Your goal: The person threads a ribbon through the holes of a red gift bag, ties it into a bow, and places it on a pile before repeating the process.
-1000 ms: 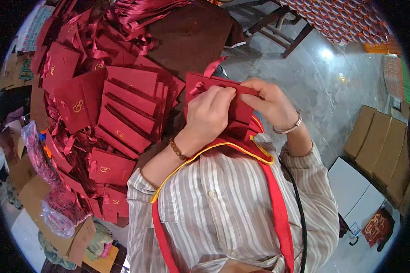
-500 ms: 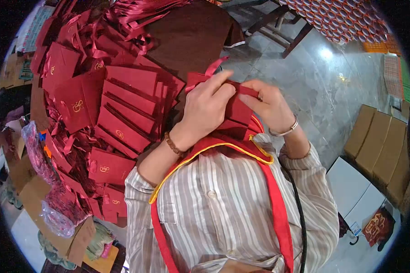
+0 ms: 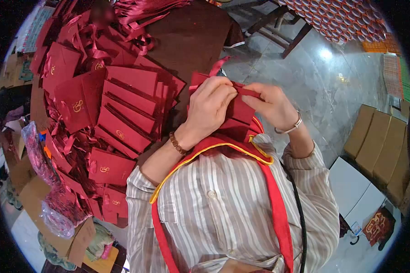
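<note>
A dark red paper gift bag [image 3: 238, 110] lies in front of my chest, over the red apron with yellow edging [image 3: 223, 144]. My left hand [image 3: 209, 101], a beaded bracelet at its wrist, has its fingers bent and pinched at the bag's upper edge. On the other side of that edge, my right hand [image 3: 274, 104], with a silver bangle, grips a folded strip of the bag between thumb and fingers. A red ribbon [image 3: 219, 67] sticks up beyond my left knuckles. The fingertips of my left hand are partly hidden.
Stacked red bags [image 3: 130, 104] with gold emblems cover the brown table [image 3: 187, 38] at left, loose ribbons [image 3: 141, 18] behind them. Cardboard boxes [image 3: 376, 148] and a white box [image 3: 357, 186] stand at right. Rows of round-topped items [image 3: 341, 18] fill the far right.
My left index finger, raised before, has bent down to the bag's edge. My right hand has moved slightly right and down, still gripping. A dark blurred shape has appeared at the top left.
</note>
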Demonstrator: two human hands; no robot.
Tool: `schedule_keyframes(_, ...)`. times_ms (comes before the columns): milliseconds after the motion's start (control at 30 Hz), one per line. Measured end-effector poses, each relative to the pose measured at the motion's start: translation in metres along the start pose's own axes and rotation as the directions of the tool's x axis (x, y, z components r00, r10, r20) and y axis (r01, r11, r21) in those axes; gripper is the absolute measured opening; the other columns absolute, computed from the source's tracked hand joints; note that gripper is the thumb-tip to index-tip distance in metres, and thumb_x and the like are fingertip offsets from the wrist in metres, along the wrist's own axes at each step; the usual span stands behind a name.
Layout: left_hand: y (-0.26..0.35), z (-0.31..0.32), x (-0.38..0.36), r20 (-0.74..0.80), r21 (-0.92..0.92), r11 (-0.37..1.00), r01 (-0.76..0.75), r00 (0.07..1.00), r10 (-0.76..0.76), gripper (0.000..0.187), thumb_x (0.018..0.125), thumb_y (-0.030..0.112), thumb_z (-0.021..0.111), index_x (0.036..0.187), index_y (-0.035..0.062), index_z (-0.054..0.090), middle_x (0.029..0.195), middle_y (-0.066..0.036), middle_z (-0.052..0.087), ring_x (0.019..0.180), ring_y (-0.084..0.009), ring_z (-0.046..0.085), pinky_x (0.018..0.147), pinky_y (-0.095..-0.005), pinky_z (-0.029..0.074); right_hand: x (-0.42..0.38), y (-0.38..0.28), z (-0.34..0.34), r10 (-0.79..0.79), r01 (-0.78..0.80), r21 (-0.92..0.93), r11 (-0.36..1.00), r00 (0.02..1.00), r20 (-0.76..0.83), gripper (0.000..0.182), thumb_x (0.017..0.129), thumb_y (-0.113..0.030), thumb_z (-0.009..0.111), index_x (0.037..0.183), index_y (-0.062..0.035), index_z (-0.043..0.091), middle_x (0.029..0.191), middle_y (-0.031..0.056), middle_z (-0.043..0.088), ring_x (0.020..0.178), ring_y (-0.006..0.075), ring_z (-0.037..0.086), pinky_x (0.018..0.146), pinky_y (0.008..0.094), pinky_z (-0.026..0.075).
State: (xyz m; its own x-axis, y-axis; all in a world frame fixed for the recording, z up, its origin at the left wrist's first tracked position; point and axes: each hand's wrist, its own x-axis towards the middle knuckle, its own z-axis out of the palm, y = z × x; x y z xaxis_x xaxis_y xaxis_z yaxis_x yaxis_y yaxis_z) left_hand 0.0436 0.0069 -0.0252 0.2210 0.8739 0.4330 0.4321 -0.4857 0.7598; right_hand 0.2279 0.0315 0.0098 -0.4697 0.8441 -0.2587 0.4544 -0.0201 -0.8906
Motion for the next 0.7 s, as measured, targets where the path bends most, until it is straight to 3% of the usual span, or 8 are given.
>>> schedule_keyframes(167, 0.000, 0.004, -0.001, -0.041, -0.003, 1.000, 0.010, 0.999, -0.010, 0.012, 0.073, -0.004, 0.063, 0.085, -0.0013, 0.060, 0.091, -0.014, 0.059, 0.080, -0.0288, 0.059, 0.068, -0.0332, 0.049, 0.005, 0.007, -0.003, 0.026, -0.027, 0.013, 1.000, 0.998, 0.055, 0.021, 0.081, -0.014, 0.058, 0.095, 0.0007, 0.060, 0.081, 0.0198, 0.062, 0.076, 0.0328, 0.061, 0.068, 0.0360, 0.048)
schedule_keyframes(233, 0.002, 0.004, -0.002, -0.106, 0.138, 0.987, -0.077, 0.990, 0.092, 0.013, 0.072, -0.003, 0.063, 0.085, -0.0009, 0.061, 0.093, -0.014, 0.060, 0.077, -0.0276, 0.059, 0.066, -0.0334, 0.048, 0.005, 0.007, -0.003, 0.056, -0.061, 0.063, 0.996, 0.995, 0.077, 0.020, 0.082, -0.014, 0.058, 0.095, 0.0006, 0.060, 0.081, 0.0194, 0.062, 0.075, 0.0312, 0.062, 0.068, 0.0353, 0.048)
schedule_keyframes(300, 0.007, 0.000, -0.006, -0.070, 0.220, 0.970, -0.107, 0.990, 0.125, 0.013, 0.072, -0.002, 0.062, 0.085, -0.0009, 0.061, 0.094, -0.014, 0.060, 0.075, -0.0271, 0.059, 0.064, -0.0336, 0.048, 0.004, 0.008, -0.002, 0.031, -0.063, 0.241, 0.968, 0.991, 0.133, 0.020, 0.082, -0.013, 0.057, 0.097, 0.0001, 0.060, 0.083, 0.0188, 0.062, 0.075, 0.0283, 0.062, 0.069, 0.0340, 0.047)
schedule_keyframes(333, 0.008, -0.002, -0.008, -0.031, 0.298, 0.944, -0.139, 0.987, 0.155, 0.014, 0.071, -0.002, 0.062, 0.085, -0.0009, 0.061, 0.095, -0.014, 0.060, 0.073, -0.0267, 0.059, 0.062, -0.0338, 0.048, 0.003, 0.007, -0.001, 0.030, -0.062, 0.242, 0.968, 0.990, 0.136, 0.020, 0.082, -0.013, 0.057, 0.097, 0.0001, 0.060, 0.083, 0.0188, 0.062, 0.075, 0.0283, 0.062, 0.069, 0.0340, 0.047)
schedule_keyframes(433, 0.008, -0.005, -0.004, -0.010, 0.281, 0.946, -0.163, 0.985, 0.173, 0.015, 0.069, -0.003, 0.061, 0.084, -0.0011, 0.060, 0.095, -0.014, 0.060, 0.071, -0.0268, 0.059, 0.060, -0.0338, 0.047, -0.003, 0.004, 0.004, 0.042, -0.063, 0.239, 0.969, 0.995, 0.092, 0.020, 0.083, -0.012, 0.056, 0.098, 0.0002, 0.060, 0.085, 0.0183, 0.062, 0.077, 0.0267, 0.062, 0.070, 0.0333, 0.047)
schedule_keyframes(500, 0.008, -0.006, -0.002, -0.022, 0.280, 0.944, -0.176, 0.982, 0.190, 0.016, 0.068, -0.003, 0.061, 0.084, -0.0012, 0.060, 0.094, -0.014, 0.060, 0.071, -0.0271, 0.059, 0.060, -0.0338, 0.047, -0.005, 0.000, 0.006, 0.050, -0.065, 0.190, 0.980, 0.995, 0.084, 0.020, 0.088, -0.009, 0.054, 0.104, 0.0024, 0.056, 0.086, -0.0005, 0.060, 0.080, 0.0049, 0.052, 0.069, 0.0226, 0.044)
schedule_keyframes(633, 0.011, -0.007, -0.002, 0.019, 0.320, 0.925, -0.204, 0.978, 0.209, 0.020, 0.064, -0.003, 0.059, 0.084, -0.0005, 0.060, 0.090, -0.013, 0.059, 0.071, -0.0273, 0.058, 0.060, -0.0343, 0.047, -0.005, -0.005, 0.007, 0.082, -0.090, 0.099, 0.991, 0.993, 0.079, 0.019, 0.088, -0.007, 0.053, 0.104, 0.0023, 0.056, 0.086, -0.0008, 0.059, 0.081, 0.0049, 0.052, 0.071, 0.0230, 0.045)
schedule_keyframes(700, 0.012, -0.008, -0.001, 0.023, 0.354, 0.907, -0.228, 0.972, 0.235, 0.020, 0.064, 0.000, 0.059, 0.083, 0.0006, 0.060, 0.087, -0.012, 0.058, 0.069, -0.0258, 0.057, 0.058, -0.0341, 0.046, -0.005, 0.004, 0.008, -0.018, 0.010, 0.164, 0.986, 0.999, 0.051, 0.018, 0.088, -0.008, 0.053, 0.103, 0.0015, 0.056, 0.082, -0.0011, 0.059, 0.077, 0.0052, 0.052, 0.067, 0.0231, 0.045)
